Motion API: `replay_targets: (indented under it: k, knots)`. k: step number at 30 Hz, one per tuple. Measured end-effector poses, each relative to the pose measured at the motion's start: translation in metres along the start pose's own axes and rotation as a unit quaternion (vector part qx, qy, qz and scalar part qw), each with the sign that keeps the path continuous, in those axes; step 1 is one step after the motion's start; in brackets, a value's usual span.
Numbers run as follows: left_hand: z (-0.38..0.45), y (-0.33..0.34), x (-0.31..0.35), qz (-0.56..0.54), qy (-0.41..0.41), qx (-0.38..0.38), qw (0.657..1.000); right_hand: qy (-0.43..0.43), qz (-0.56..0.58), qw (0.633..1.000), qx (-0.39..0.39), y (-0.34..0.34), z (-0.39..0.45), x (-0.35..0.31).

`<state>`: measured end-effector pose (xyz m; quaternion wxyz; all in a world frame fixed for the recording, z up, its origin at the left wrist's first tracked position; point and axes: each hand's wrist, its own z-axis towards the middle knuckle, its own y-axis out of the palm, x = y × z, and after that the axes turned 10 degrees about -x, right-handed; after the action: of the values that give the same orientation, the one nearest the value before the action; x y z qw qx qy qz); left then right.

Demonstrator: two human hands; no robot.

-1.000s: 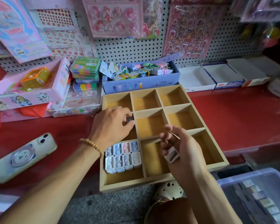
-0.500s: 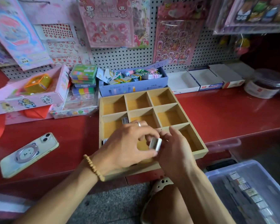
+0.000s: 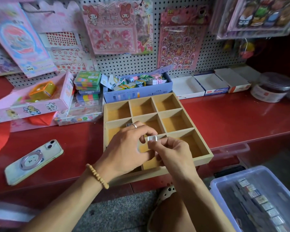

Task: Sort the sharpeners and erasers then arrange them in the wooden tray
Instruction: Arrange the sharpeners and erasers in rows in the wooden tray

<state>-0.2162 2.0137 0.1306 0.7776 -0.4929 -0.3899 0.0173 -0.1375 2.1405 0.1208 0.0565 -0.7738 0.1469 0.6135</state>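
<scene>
Your two forearms reach in from the near edge and meet over the near half of the wooden tray (image 3: 203, 154), which sits on the red counter (image 3: 233, 119) with its near side overhanging the edge. Your left hand (image 3: 124, 151), with a bead bracelet (image 3: 97, 176) on the wrist and a ring (image 3: 134, 126) on one finger, lies knuckles-up over the tray's near-left compartments, its fingers curled inward. Your right hand (image 3: 172, 154) comes in from the near right with its fingers bent toward the left hand. Between the fingertips of both hands sits a small pale sharpener (image 3: 152, 138), pinched from both sides above the tray's middle. The right thumb lies against its near side; the left fingers curl around its left end.

The far row of tray compartments shows bare yellow bottoms. Another small pale piece (image 3: 129, 125) peeks out just beyond your left knuckles in the middle-left compartment.

At the near right, below the counter, a clear plastic bin (image 3: 224, 183) holds a row of small boxed pieces (image 3: 261, 200). A phone (image 3: 34, 160) lies on the counter to the left.
</scene>
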Motion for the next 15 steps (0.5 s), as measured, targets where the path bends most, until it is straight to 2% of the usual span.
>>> replay_targets:
  k: [4, 9, 12, 15]
  knots:
    - [0.001, -0.003, -0.007, 0.009, -0.002, 0.004, 1.000, 0.009, -0.044, 0.999, 0.008, 0.007, 0.009, -0.002]
    - [0.002, -0.011, -0.021, 0.021, -0.047, 0.012, 0.999, 0.002, -0.079, 0.997, -0.013, 0.010, 0.017, 0.000]
    - [0.008, -0.020, -0.043, 0.046, -0.118, 0.036, 0.991, -0.021, -0.083, 0.996, -0.002, 0.001, 0.022, 0.002]
    - [0.020, -0.026, -0.074, 0.108, -0.191, 0.009, 0.976, -0.035, -0.105, 0.994, 0.023, -0.010, 0.027, 0.008]
